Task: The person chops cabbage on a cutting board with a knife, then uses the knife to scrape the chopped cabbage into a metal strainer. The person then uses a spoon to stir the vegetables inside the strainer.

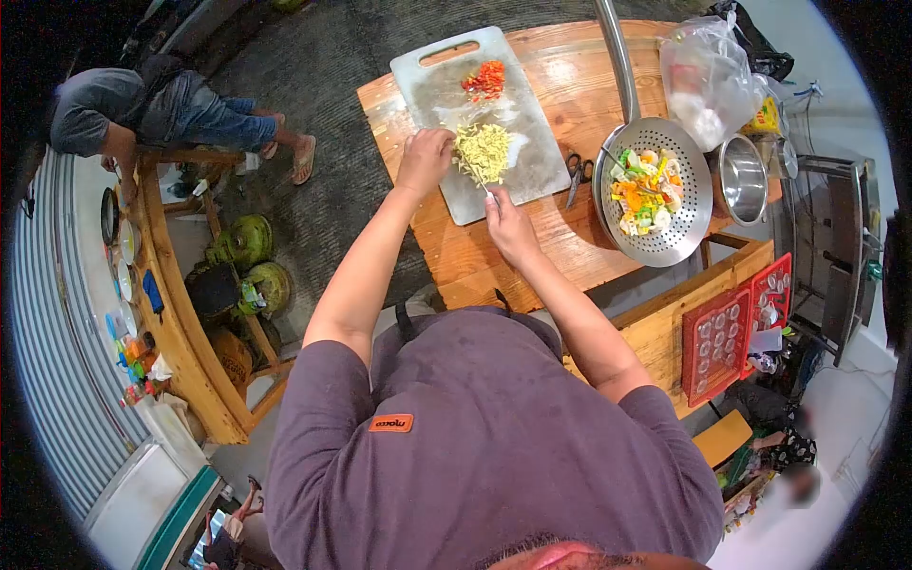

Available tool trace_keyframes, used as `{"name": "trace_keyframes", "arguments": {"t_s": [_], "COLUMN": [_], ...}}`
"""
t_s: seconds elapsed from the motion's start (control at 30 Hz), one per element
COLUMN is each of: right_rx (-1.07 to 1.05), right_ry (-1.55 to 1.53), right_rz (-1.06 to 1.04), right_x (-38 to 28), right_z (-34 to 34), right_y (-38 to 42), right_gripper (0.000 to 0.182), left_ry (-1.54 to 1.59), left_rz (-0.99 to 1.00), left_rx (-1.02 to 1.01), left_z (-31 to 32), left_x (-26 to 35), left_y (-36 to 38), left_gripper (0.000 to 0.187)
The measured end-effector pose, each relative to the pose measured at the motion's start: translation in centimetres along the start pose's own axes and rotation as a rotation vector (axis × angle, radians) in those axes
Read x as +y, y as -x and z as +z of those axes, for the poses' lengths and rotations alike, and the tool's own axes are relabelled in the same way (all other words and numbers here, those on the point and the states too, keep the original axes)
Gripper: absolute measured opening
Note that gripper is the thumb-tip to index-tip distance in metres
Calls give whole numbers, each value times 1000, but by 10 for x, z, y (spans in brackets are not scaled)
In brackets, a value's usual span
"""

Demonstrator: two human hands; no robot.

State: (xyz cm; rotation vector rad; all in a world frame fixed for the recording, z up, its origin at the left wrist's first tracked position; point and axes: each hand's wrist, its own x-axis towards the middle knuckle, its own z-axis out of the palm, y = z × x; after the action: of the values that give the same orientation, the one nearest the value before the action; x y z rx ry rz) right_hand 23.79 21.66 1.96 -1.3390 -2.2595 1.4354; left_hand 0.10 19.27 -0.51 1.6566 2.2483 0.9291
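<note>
On a wooden table lies a white cutting board (532, 142) with a dark-stained surface. It bears a pile of chopped pale yellow pieces (483, 152) and, farther up, a smaller heap of chopped red pieces (485, 81). My left hand (427, 160) touches the left edge of the yellow pile, fingers bent together; anything between them is too small to make out. Just below the pile, my right hand (510, 226) is closed round a thin tool, probably a knife, mostly hidden by the fingers. Black-handled scissors (577, 177) rest right of the board.
Right of the scissors, a perforated metal strainer (692, 195) holds mixed chopped vegetables, its long handle pointing up. Beside it are a steel bowl (744, 179) and plastic bags (705, 76). Red crates (717, 347) stand lower right. Another person (180, 109) is at a bench on the left.
</note>
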Motion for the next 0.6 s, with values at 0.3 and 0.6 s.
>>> {"name": "trace_keyframes", "arguments": {"t_s": [0.3, 0.6], "right_rx": [17, 28], "right_ry": [33, 37], "right_rz": [-51, -22], "right_x": [12, 8], "right_z": [-2, -12], "right_y": [3, 7], "right_gripper": [32, 33], "left_ry": [-74, -161], "left_rz": [11, 2], "left_rx": [-50, -54], "left_z": [3, 15], "left_x": [-3, -2], "left_y": [8, 9], "left_gripper": [17, 17]}}
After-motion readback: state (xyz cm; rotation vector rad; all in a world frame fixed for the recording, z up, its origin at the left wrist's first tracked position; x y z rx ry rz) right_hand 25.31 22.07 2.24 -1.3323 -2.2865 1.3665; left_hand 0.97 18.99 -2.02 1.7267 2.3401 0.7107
